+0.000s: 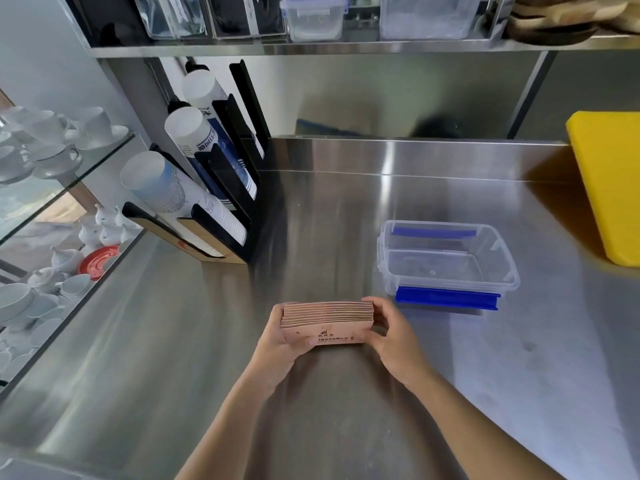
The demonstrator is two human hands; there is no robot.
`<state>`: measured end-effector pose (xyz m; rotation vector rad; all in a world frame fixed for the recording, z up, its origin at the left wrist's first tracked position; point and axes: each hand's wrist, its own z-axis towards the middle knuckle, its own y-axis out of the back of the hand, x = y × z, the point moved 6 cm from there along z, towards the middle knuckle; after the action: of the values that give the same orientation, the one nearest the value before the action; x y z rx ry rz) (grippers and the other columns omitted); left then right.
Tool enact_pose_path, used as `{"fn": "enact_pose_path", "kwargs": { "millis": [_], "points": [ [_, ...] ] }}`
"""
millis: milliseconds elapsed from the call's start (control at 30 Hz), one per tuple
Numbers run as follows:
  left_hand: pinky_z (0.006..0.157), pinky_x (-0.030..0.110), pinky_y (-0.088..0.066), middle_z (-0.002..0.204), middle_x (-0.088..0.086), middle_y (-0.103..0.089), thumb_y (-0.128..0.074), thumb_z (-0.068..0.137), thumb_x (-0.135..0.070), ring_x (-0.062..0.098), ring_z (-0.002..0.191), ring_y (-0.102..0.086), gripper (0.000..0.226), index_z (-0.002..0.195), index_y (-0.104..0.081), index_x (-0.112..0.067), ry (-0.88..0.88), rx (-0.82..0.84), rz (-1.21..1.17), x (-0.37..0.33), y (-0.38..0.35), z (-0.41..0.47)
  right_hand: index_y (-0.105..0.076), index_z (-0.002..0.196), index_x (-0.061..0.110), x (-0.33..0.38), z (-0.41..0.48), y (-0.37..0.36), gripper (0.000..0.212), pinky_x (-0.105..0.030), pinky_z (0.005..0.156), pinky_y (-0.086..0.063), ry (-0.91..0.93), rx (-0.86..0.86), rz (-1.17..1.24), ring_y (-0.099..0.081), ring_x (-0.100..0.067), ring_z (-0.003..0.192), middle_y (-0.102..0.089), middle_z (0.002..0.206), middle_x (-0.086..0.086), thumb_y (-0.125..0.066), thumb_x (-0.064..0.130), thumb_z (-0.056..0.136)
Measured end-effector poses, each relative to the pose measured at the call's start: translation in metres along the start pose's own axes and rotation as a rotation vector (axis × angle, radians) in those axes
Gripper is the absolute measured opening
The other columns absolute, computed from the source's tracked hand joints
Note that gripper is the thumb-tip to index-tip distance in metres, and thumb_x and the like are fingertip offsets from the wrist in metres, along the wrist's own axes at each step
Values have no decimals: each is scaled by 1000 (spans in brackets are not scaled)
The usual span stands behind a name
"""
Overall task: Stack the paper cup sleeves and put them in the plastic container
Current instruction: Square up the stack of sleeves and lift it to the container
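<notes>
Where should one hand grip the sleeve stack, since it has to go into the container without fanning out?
Pinch the sleeve stack across its thickness at mid-length, from above: the flat sleeves stand on edge, so squeezing their faces should keep them aligned. Both hands, left hand and right hand, now clamp its short ends.

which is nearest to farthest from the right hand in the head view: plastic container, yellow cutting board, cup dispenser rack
Measured from the right hand, which grips one end of the sleeve stack:
1. Plastic container, just beyond the hand and to its right.
2. Cup dispenser rack, across the counter at the back left.
3. Yellow cutting board, leaning at the far right edge.
</notes>
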<state>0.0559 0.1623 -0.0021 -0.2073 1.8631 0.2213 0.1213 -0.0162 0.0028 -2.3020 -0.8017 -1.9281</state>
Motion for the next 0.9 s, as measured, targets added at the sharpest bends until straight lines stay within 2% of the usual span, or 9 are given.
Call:
{"fn": "enact_pose_path", "kwargs": {
  "millis": [67, 167, 267, 400, 567, 667, 833, 900],
  "points": [
    [93, 38, -50, 106, 4, -63, -64, 74, 14, 23, 104, -59, 55, 101, -50, -31, 0, -9, 6, 5, -4, -1, -47, 125, 23, -6, -4, 1, 48, -34, 104, -45, -19, 24, -38, -54, -9, 116, -58, 121, 8, -64, 4, 84],
    [100, 45, -46, 109, 8, -62, -63, 75, 14, 28, 108, -57, 53, 102, -52, -31, -5, -12, -11, 8, -5, 1, -46, 127, 21, -8, -7, 2, 45, -31, 104, -44, -26, 8, -73, -52, -6, 113, -57, 123, 8, -61, 7, 87],
    [103, 47, -43, 111, 8, -63, -64, 77, 7, 30, 112, -56, 49, 100, -53, -34, -14, -16, -3, 9, -4, 0, -48, 126, 19, -5, -7, 7, 44, -31, 104, -44, 1, -44, -57, -55, -7, 108, -60, 121, 6, -61, 5, 86],
    [104, 48, -42, 109, 5, -63, -63, 78, 8, 30, 112, -56, 51, 99, -51, -37, -22, -39, 61, 15, -2, 1, -45, 128, 19, -8, -6, 6, 44, -25, 100, -41, -13, 15, -113, -53, -11, 118, -58, 128, 4, -60, 8, 88],
    [100, 51, -46, 103, 1, -65, -68, 74, 6, 28, 106, -59, 51, 95, -50, -37, -49, -66, 177, 10, 2, 2, -49, 123, 16, -8, -4, 7, 42, -19, 93, -42, -8, 3, -98, -55, -5, 104, -61, 119, 6, -63, 5, 85],
    [100, 52, -46, 106, 5, -68, -68, 72, 9, 28, 105, -61, 53, 98, -56, -36, -53, -69, 176, 10, 12, 2, -50, 120, 17, -8, -4, 7, 39, -17, 90, -42, -26, 18, -55, -54, -3, 100, -59, 110, 11, -63, 5, 85],
    [100, 42, -47, 99, -3, -70, -64, 72, 15, 22, 100, -64, 51, 96, -60, -30, -38, -64, 104, 7, 15, 0, -53, 118, 19, -8, -5, 9, 40, -26, 96, -47, -46, -7, 4, -58, -7, 102, -61, 108, 9, -65, 4, 83],
    [97, 36, -49, 99, -3, -71, -64, 73, 15, 22, 100, -64, 49, 96, -61, -28, -44, -58, 76, 4, 13, -1, -53, 113, 25, -6, -6, 11, 38, -29, 97, -48, -47, -21, 14, -58, -8, 102, -62, 110, 8, -65, 5, 83]
  ]
}}
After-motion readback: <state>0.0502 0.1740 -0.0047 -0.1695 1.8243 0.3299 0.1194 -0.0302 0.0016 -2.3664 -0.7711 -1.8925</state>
